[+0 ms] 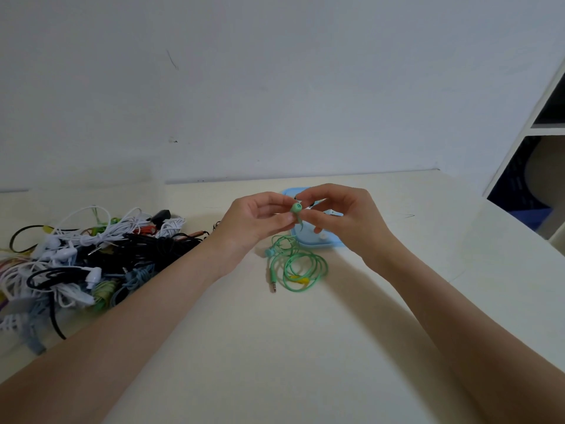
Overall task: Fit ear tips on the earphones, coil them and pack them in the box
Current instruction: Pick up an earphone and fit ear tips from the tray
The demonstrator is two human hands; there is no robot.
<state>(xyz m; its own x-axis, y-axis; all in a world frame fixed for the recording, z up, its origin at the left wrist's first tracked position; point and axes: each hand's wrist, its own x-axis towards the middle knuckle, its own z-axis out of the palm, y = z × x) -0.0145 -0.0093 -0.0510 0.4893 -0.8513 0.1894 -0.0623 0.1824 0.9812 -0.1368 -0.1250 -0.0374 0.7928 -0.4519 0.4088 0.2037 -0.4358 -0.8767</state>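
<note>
We note both hands raised at frame centre above the cream table (305,347). The left hand (253,221) pinches a mint-green earbud (296,208) between thumb and forefinger; the right hand (342,215) meets it, fingers curled, fingertips at the bud. Whether it holds an ear tip we cannot tell. The green cable (301,264) hangs down into a loose coil just below. A light-blue plastic box (315,241) lies behind the hands. A tangled heap of assorted earphones (85,258) occupies the left.
</note>
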